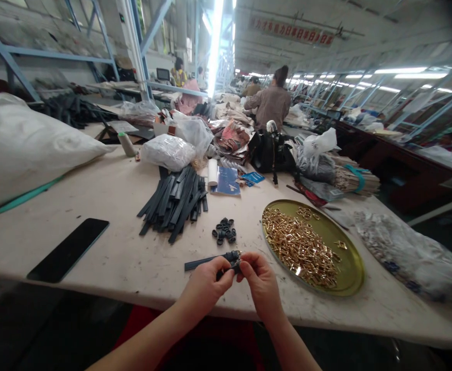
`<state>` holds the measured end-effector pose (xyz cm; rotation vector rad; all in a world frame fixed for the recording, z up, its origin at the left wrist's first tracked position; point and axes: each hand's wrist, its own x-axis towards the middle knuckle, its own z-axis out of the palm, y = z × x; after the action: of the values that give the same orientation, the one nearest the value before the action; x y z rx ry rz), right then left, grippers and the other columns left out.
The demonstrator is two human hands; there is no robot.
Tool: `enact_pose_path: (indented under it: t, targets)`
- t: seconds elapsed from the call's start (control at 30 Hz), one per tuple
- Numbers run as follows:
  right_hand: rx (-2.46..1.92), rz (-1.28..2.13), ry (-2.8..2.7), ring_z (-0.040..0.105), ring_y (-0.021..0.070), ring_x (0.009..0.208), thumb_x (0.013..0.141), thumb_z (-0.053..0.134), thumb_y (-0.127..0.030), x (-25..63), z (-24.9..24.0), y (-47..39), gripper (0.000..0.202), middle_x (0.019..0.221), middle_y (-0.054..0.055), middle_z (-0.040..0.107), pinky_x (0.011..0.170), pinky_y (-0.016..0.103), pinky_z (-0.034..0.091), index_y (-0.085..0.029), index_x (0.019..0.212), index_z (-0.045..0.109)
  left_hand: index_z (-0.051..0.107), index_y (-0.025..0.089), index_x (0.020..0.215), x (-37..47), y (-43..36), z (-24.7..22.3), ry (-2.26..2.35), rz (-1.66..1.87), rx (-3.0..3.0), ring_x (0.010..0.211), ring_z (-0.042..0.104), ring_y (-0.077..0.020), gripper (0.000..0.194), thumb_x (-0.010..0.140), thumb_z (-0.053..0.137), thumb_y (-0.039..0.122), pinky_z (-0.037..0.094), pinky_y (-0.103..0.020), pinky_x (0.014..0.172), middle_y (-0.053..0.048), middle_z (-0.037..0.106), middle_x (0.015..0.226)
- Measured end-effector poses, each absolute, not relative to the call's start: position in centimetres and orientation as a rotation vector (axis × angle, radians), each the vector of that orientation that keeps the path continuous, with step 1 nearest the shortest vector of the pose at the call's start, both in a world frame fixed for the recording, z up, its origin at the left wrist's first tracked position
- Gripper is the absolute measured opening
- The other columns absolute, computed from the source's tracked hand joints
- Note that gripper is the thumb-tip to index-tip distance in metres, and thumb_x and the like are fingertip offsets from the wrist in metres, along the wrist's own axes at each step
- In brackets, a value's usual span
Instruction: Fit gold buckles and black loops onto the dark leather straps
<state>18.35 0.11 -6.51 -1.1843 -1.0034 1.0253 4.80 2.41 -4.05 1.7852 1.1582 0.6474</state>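
My left hand point(209, 281) is closed around a short dark strap point(233, 266) near the table's front edge. My right hand point(262, 282) pinches the other end of that strap; its fingertips partly hide what is there. Just beyond the hands lies a dark strap with a gold buckle point(206, 261), flat on the table. Farther off is a small heap of black strap loops point(224, 231). Behind the loops a pile of flat dark strips point(175, 201) is spread out. To the right, a round golden tray point(352, 260) holds many gold buckles point(301, 246).
A black phone point(69, 250) lies at the left, below a big white sack point(24, 149). Clear plastic bags point(171, 150), a blue booklet point(226, 181) and a black bag point(272, 152) line the back. A plastic bag of parts point(415, 255) lies right. A person point(274, 100) stands beyond.
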Motion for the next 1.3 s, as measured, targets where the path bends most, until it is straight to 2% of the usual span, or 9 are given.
enact_pose_path:
  t: [0.13,0.23,0.37,0.63,0.73,0.8,0.97,1.2,1.3]
  targets:
    - [-1.140,1.109,-0.845,0.051,0.0124,0.057,0.068,0.068,-0.038,18.0,-6.7,-0.1,0.022,0.062,-0.001,0.057,0.058,0.027,0.042,-0.020,0.077,0.061,0.056,0.016,0.073,5.5,2.3,-4.0,1.139,0.700,1.675,0.053,0.045,-0.0111,0.029,0.082,0.042,0.040,0.032,-0.022,0.052,0.003,0.051,0.057]
    - [-1.085,1.273,-0.697,0.049,0.0105,0.054,0.064,0.072,-0.037,18.4,-6.9,-0.4,0.025,0.065,-0.001,0.059,0.055,0.025,0.040,-0.019,0.077,0.062,0.056,0.016,0.089,5.1,1.9,-3.8,1.012,0.671,1.737,0.066,0.053,-0.0132,0.020,0.082,0.042,0.029,0.038,-0.023,0.061,0.000,0.060,0.071]
    - [-1.074,1.345,-0.717,0.046,0.0094,0.053,0.065,0.071,-0.038,18.4,-6.4,-1.4,0.024,0.062,-0.002,0.057,0.054,0.024,0.037,-0.018,0.073,0.061,0.047,0.016,0.107,4.2,1.1,-3.3,0.935,0.710,1.726,0.083,0.057,-0.0144,0.031,0.076,0.040,0.014,0.041,-0.025,0.077,-0.003,0.063,0.088]
    - [-0.953,1.349,-0.807,0.046,0.0111,0.058,0.078,0.054,-0.050,17.4,-5.5,-4.5,0.034,0.064,0.001,0.057,0.058,0.025,0.037,-0.017,0.074,0.063,0.042,0.016,0.104,3.6,-0.4,-3.6,0.938,0.662,1.589,0.057,0.051,-0.0116,0.027,0.079,0.044,0.028,0.038,-0.022,0.050,0.002,0.058,0.070]
    - [-0.960,1.442,-0.745,0.043,0.0092,0.058,0.072,0.066,-0.040,17.1,-6.1,-5.4,0.022,0.069,-0.001,0.057,0.055,0.022,0.034,-0.020,0.081,0.061,0.043,0.016,0.100,3.1,-1.1,-3.8,1.046,0.641,1.682,0.055,0.049,-0.0119,0.028,0.077,0.049,0.031,0.035,-0.022,0.051,0.004,0.054,0.061]
    - [-0.933,1.575,-0.717,0.043,0.0088,0.057,0.069,0.069,-0.041,16.9,-6.6,-5.9,0.029,0.071,-0.001,0.057,0.054,0.021,0.033,-0.019,0.087,0.061,0.047,0.017,0.093,2.9,-1.5,-3.9,1.139,0.618,1.780,0.057,0.050,-0.0132,0.024,0.075,0.051,0.031,0.035,-0.023,0.054,0.003,0.054,0.062]
    - [-0.822,1.770,-0.647,0.042,0.0075,0.053,0.065,0.072,-0.039,16.9,-6.9,-6.4,0.028,0.063,-0.002,0.051,0.051,0.020,0.031,-0.016,0.074,0.058,0.055,0.018,0.081,2.8,-2.1,-3.8,1.249,0.584,1.937,0.071,0.055,-0.0169,0.016,0.073,0.052,0.031,0.038,-0.026,0.064,-0.002,0.062,0.075]
    - [-1.203,1.164,-0.962,0.041,0.0094,0.054,0.071,0.064,-0.044,18.1,-6.4,-5.1,0.034,0.055,-0.005,0.046,0.055,0.023,0.034,-0.018,0.062,0.044,0.059,0.014,0.084,2.5,-2.2,-1.9,1.052,0.603,1.719,0.075,0.056,-0.0161,0.020,0.075,0.050,0.030,0.040,-0.024,0.067,-0.003,0.063,0.080]
    - [-1.326,0.989,-1.041,0.039,0.0091,0.049,0.070,0.064,-0.042,18.5,-7.1,-4.4,0.029,0.056,-0.008,0.040,0.048,0.022,0.032,-0.021,0.075,0.045,0.060,0.014,0.089,2.4,-1.6,-2.3,0.985,0.579,1.626,0.072,0.055,-0.0147,0.022,0.073,0.052,0.027,0.041,-0.024,0.066,-0.002,0.064,0.080]
